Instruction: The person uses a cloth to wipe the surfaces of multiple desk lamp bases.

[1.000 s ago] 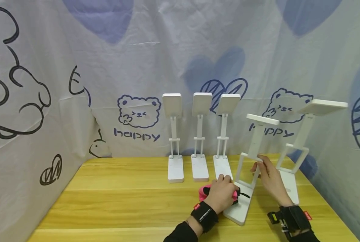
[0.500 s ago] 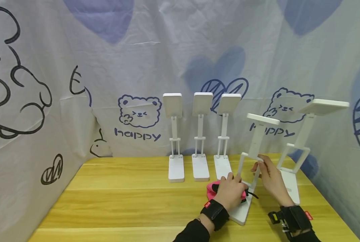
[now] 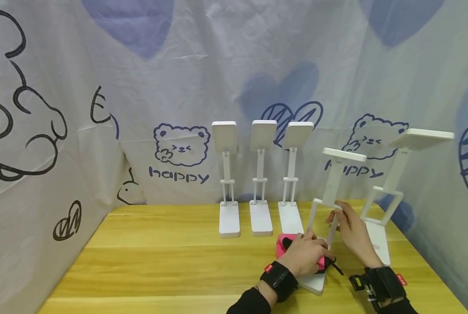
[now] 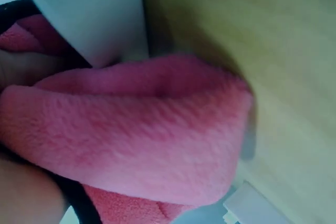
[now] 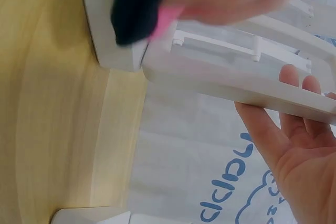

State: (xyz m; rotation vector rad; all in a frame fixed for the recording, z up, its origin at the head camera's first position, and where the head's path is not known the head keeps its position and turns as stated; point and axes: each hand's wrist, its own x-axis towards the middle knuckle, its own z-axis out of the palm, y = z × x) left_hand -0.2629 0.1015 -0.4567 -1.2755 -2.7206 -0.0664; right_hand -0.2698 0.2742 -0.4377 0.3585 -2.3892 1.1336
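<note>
Steadily: white stand [image 3: 332, 185] sits four o'clock from head-view centre. Your left hand [image 3: 302, 256], fingers curled, grips the pink cloth [image 3: 282, 245] over its base [image 3: 311, 285]; your right hand [image 3: 353, 235], half-closed, pinches the frame leg [image 5: 210, 80]. Best, I'd judge: press flat, brace that leg, avoid knocking the next stand [image 3: 395, 172] at your right hand's two o'clock.

Five white stands [image 3: 333, 185], one pink cloth [image 4: 131, 135]; two black wristbands [image 3: 280, 281], one table [image 3: 159, 257]
</note>
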